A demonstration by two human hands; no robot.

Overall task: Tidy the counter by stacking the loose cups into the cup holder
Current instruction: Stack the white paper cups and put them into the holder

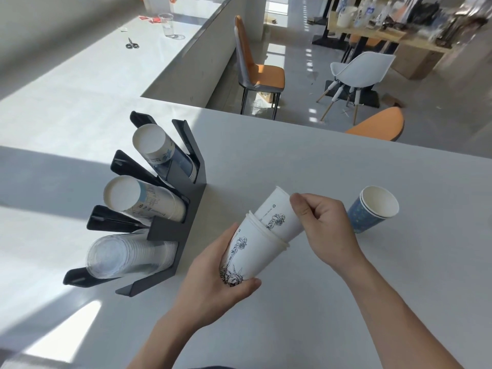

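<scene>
A black cup holder (183, 219) stands on the white counter (319, 166) at centre left. Its three slots hold lying stacks: blue-printed paper cups (162, 150), white printed paper cups (143, 201) and clear plastic cups (127, 255). My left hand (213, 283) grips the base of a short stack of white cups (247, 254) with black statue drawings, tilted above the counter. My right hand (324, 225) holds another white cup (277, 211) that sits partly inside that stack. To the right, blue paper cups (372, 209) nested together stand on the counter, touched by neither hand.
The counter's far edge runs from upper middle to the right. Beyond it stand an orange chair (255, 67), a white chair (356, 73) and another orange seat (378, 126). A far ledge at upper left carries scissors (131, 44) and a clear plastic cup (167, 24).
</scene>
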